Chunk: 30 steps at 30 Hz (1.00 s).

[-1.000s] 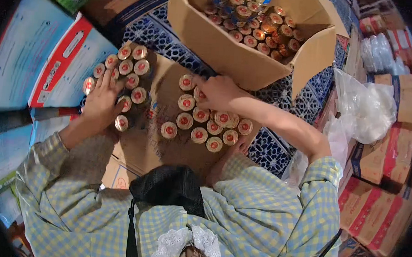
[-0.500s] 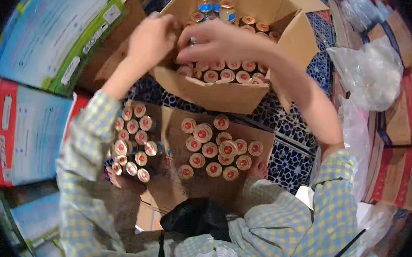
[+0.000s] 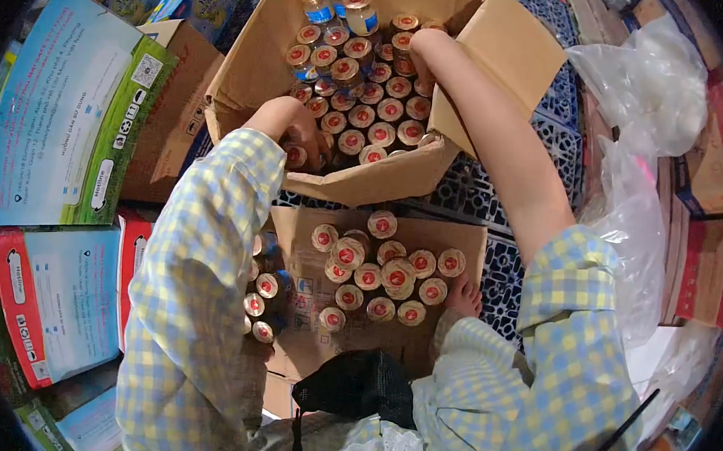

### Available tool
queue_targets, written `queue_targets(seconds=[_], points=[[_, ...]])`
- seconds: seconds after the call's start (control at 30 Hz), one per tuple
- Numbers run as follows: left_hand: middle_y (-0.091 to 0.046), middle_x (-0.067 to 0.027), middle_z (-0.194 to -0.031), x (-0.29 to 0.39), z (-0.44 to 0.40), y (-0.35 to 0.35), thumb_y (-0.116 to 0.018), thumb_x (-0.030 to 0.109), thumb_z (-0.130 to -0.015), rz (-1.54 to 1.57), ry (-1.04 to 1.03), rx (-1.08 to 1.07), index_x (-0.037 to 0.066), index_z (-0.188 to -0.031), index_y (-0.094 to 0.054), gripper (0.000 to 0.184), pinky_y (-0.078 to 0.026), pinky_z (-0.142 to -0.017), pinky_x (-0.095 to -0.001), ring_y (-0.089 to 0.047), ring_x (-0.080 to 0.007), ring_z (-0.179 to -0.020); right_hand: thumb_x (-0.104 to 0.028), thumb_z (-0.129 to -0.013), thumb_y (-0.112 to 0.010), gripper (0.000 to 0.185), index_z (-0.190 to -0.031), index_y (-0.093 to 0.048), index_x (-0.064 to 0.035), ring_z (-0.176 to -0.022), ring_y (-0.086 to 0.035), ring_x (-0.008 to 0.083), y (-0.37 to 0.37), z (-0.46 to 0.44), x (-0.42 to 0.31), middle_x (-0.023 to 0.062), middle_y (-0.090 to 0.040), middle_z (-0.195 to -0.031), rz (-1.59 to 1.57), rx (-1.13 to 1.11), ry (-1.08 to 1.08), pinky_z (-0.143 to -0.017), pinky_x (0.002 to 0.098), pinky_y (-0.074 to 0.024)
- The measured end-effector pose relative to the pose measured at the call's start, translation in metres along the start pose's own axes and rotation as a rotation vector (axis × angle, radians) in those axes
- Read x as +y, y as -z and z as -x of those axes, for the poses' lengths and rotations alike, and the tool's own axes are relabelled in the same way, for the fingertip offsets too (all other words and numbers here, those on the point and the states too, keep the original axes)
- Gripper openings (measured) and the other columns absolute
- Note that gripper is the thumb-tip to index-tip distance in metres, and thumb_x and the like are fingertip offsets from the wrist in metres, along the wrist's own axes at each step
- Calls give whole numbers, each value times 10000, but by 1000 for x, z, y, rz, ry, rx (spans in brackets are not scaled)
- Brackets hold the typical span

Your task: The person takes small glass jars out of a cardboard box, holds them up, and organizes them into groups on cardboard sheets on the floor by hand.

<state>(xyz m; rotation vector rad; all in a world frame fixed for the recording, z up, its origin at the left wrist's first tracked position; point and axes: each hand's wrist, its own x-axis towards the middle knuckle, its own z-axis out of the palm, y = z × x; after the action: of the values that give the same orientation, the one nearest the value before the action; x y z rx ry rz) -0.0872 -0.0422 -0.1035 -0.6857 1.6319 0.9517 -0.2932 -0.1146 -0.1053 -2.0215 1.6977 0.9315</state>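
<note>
An open cardboard box [image 3: 364,190] holds many small glass jars with gold and red lids; some show blue labels. My left hand [image 3: 300,137] is down inside its near left corner, fingers curled beside a jar [image 3: 295,155] and mostly hidden. Inside the right part of the box is my right hand [image 3: 423,58], next to a jar [image 3: 402,51], its fingers largely out of sight. On a flat cardboard sheet [image 3: 299,338] stand more jars [image 3: 367,276], a few stacked on others. Further jars [image 3: 266,286] at the sheet's left are partly covered by my left sleeve.
Blue, red and green printed cartons [image 3: 67,113] stand at the left. Clear plastic bags [image 3: 648,86] lie on the right, by brown and red boxes [image 3: 706,270]. A dark patterned plastic pallet [image 3: 498,193] is under the cardboard box. My bare foot [image 3: 463,298] is beside the sheet.
Both hands have left the jars on the sheet and gone forward into the box. Over the last half second they have moved apart and lower among its jars. The view has shifted too.
</note>
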Motion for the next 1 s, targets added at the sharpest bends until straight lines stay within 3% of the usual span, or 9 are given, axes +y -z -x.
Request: queue_targets(seconds=[0.03,0.2,0.33,0.47,0.6,0.73,0.9,0.97,1.0], points=[[-377,-75,-1340,15,12,-4,-586,445,-767,156,176,32,189,-1307,-389,629,-395,-888,-353,-372,-232,-1203,-404,-701,-652,430,-1022,-604,-123,-851,-596,214,-1,-1,0,109,-622,-952,10,-16,-1,-755,327,-471],[-426,-123,-1290,-4,-12,1,-630,285,-762,-12,143,27,188,-1329,-354,638,-424,-850,-346,-487,-254,-1085,-401,-699,-657,442,-1045,-595,-133,-859,-591,214,-2,-6,-1,98,-619,-968,45,-68,-17,-765,328,-467],[-593,-100,-971,-73,-52,-1,-625,202,-724,362,216,228,140,-1300,-379,630,-454,-656,-305,-566,-202,-822,-398,-698,-661,453,-1064,-589,-141,-866,-587,213,1,-7,-3,88,-616,-981,74,-94,-24,-773,329,-464],[-581,-43,-761,-39,-2,-11,-624,85,-639,594,-87,651,85,-1199,-464,582,-432,-557,-272,-549,-160,-647,-395,-696,-665,465,-1082,-582,-149,-873,-583,213,0,-7,-5,79,-614,-994,106,-121,-24,-781,329,-461],[-563,-24,-735,-36,8,-13,-613,49,-582,616,-390,909,66,-1098,-517,524,-419,-552,-243,-533,-146,-627,-393,-695,-668,478,-1100,-575,-157,-879,-578,213,-4,-7,-6,70,-611,-1007,119,-146,-19,-789,330,-458],[-563,-29,-718,-10,44,-23,-587,67,-600,765,-369,1001,64,-1089,-522,493,-401,-535,-222,-526,-129,-594,-390,-694,-672,492,-1119,-569,-165,-886,-574,213,-7,-6,-4,61,-609,-1019,76,-116,27,-797,331,-455],[-514,-10,-688,7,71,-51,-514,78,-658,989,-536,1091,21,-1103,-497,449,-318,-448,-185,-413,-60,-509,-399,-740,-617,440,-1098,-552,-152,-825,-575,221,-14,41,3,68,-602,-954,-352,177,383,-733,347,-466],[-507,-17,-703,17,91,-71,-486,96,-665,1145,-618,1132,21,-1098,-492,440,-317,-451,-181,-401,-65,-504,-338,-799,-537,396,-1107,-525,-89,-853,-569,226,-7,45,-1,104,-594,-1005,-401,663,559,-732,330,-444],[-507,-17,-703,22,101,-83,-486,96,-665,1150,-615,1141,21,-1098,-492,440,-317,-451,-181,-401,-65,-504,-338,-799,-537,396,-1107,-525,-89,-853,-569,226,-4,51,-2,104,-594,-1005,-395,664,568,-732,330,-444]])
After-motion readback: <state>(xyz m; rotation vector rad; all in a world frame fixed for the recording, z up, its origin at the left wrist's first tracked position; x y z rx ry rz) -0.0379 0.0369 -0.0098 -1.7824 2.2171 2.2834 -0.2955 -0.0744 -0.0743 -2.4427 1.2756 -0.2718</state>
